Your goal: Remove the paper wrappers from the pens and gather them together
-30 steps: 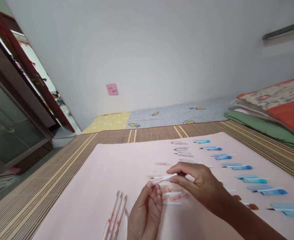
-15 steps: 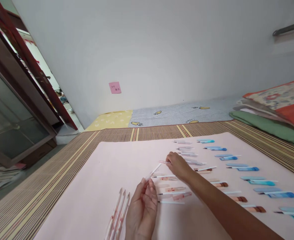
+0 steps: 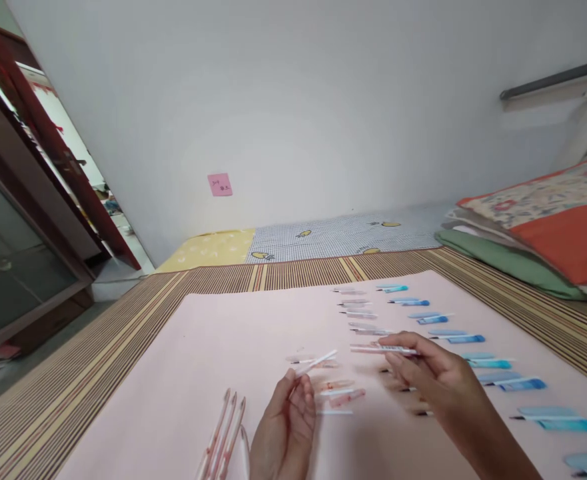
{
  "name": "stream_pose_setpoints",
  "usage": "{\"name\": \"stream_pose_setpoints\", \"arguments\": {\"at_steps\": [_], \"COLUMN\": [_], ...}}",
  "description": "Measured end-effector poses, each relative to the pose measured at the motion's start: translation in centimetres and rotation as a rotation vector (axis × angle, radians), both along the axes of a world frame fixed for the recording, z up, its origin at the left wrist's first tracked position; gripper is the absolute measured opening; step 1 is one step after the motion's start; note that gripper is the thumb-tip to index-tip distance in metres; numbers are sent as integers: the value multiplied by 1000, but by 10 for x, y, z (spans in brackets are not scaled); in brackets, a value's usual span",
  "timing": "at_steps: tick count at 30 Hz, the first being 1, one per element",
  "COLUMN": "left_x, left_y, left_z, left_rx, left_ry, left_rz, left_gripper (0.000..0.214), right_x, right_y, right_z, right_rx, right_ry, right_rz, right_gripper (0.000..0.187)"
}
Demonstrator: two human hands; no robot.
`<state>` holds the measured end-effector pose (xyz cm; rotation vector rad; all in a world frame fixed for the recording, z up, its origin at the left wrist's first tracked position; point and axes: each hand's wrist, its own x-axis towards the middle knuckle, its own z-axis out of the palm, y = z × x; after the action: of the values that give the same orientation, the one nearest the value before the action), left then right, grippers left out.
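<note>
My left hand (image 3: 288, 420) is palm up at the lower middle, thumb and fingers pinching a thin white pen refill (image 3: 323, 359) that slants up to the right. Across from it, my right hand (image 3: 436, 373) grips a slim pale pink pen barrel (image 3: 364, 348) with dark print, its free end pointing left towards the refill. The two pieces are apart. Below them lie loose pen parts, among them a pink patterned barrel (image 3: 348, 398). To the left of my left hand several pens (image 3: 218, 443) lie side by side, tips pointing away from me.
A pale pink sheet (image 3: 163, 387) covers the striped mat (image 3: 73, 373). Rows of blue pen parts (image 3: 513, 385) and grey ones (image 3: 358, 314) lie on its right side. Folded cloths and a cushion (image 3: 553, 227) are stacked at the right. Behind stands a white wall (image 3: 293, 107) with a pink note (image 3: 220, 185).
My right hand has moved right and nearer, turning so the pen barrel shows along its length. My left hand keeps the refill in about the same place. The view has swung slightly right.
</note>
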<state>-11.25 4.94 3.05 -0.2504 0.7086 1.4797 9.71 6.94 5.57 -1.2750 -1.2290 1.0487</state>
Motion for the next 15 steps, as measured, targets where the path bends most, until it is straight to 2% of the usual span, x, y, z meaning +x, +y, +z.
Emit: {"name": "stream_pose_setpoints", "arguments": {"at_steps": [5, 10, 15], "left_x": [7, 7, 8], "left_y": [1, 1, -1], "left_z": [-3, 0, 6], "left_rx": [-8, -20, 29], "left_ry": [50, 119, 218], "left_rz": [-12, -40, -74], "left_gripper": [15, 17, 16], "right_x": [-5, -5, -3], "right_y": [-4, -7, -7], "right_z": [12, 17, 17], "right_rx": [168, 182, 238], "right_ry": [-48, -83, -254], "right_rz": [40, 119, 260], "right_gripper": [30, 25, 23]}}
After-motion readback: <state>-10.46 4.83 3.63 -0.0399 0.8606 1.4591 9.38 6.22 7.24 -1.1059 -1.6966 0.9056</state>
